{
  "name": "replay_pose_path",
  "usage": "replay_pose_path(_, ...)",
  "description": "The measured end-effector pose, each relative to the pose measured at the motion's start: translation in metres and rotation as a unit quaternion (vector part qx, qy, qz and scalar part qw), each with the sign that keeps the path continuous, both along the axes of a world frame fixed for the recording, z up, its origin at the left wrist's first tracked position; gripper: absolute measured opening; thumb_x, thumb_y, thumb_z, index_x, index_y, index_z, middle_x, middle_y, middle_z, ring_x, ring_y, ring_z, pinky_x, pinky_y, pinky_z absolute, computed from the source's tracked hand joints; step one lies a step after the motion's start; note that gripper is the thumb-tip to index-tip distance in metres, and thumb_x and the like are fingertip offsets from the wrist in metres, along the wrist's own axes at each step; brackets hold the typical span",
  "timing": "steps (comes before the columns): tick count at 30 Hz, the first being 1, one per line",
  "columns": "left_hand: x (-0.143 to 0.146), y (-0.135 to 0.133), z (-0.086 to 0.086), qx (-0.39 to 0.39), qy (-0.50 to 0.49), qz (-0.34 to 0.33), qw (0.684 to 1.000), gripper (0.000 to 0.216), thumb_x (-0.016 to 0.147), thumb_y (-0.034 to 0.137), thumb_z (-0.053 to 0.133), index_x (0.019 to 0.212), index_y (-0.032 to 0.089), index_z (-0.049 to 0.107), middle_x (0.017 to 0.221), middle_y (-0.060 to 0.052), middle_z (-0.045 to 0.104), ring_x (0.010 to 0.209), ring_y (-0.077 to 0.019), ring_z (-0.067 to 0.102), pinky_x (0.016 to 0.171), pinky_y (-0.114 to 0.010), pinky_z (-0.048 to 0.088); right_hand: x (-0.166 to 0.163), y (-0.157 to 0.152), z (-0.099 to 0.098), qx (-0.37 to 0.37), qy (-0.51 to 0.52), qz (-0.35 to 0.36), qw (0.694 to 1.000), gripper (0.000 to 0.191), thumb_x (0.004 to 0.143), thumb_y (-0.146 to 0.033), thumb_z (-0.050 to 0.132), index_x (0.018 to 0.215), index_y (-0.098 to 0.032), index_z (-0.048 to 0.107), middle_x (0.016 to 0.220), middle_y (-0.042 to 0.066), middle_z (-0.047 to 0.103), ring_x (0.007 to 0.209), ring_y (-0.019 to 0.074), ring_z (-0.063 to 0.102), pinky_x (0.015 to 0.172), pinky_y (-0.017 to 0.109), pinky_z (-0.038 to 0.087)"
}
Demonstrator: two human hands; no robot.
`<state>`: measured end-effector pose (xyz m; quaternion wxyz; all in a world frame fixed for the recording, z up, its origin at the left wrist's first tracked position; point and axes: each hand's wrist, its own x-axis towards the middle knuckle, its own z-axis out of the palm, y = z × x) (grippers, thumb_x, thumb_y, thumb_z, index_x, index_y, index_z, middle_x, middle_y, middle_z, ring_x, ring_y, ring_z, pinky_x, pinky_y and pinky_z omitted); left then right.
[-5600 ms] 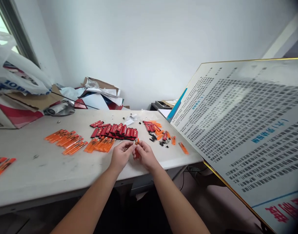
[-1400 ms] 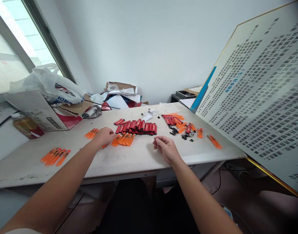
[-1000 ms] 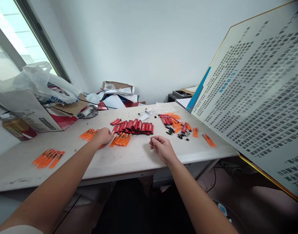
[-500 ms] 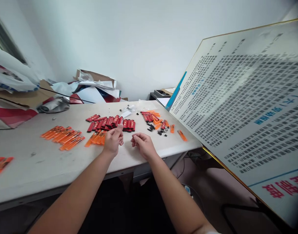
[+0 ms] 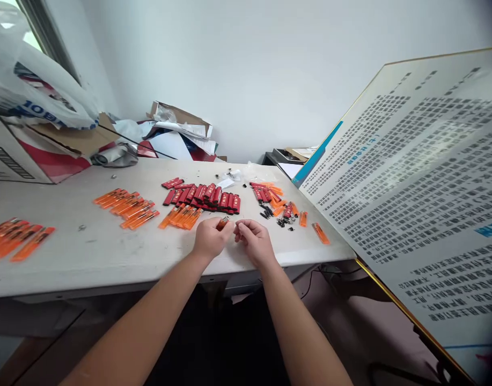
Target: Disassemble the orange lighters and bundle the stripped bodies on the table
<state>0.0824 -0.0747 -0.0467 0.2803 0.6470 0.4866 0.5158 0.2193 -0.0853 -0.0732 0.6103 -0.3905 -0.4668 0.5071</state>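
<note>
My left hand (image 5: 210, 238) is closed around an orange lighter (image 5: 222, 223); only a short part with its metal end shows above the fingers. Beside it, my right hand (image 5: 254, 240) pinches thumb and finger together close to the left fingertips. What the pinch holds, if anything, is too small to make out. Just behind the hands lie a pile of red lighters (image 5: 205, 195) with black ends and a row of orange lighters (image 5: 181, 216). To the right is a mixed heap with red lighters (image 5: 262, 195) and small black parts (image 5: 281, 222).
More orange lighters lie in groups, at the left (image 5: 127, 206) and at the far left edge (image 5: 16, 236). Single orange lighters (image 5: 321, 233) rest near the right edge. A large printed board (image 5: 415, 177) leans on the right. Papers (image 5: 173, 142) and a plastic bag (image 5: 44, 80) crowd the back left.
My hands have come together, with their fingertips now nearly touching. The orange lighter now shows in my left hand. The view has turned somewhat to the left.
</note>
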Motion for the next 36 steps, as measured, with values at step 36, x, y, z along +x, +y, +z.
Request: replay_pose_path(36,-0.0016,0.0035,-0.0043,-0.013,-0.013,0.026,0.999,0.04,0.076,0.035,0.054,0.047,0.02,0.031,0.047,0.004,0.029,0.05,-0.0104,0.032,0.051,-0.027,0.026,-0.0006,-0.0006,0.0004,-0.005,0.002,-0.009,1.0,0.026,0.072,-0.04,0.072,0.083,-0.017,0.066,0.069,0.0,0.063,0.055,0.0087,0.054,0.056,0.024,0.042)
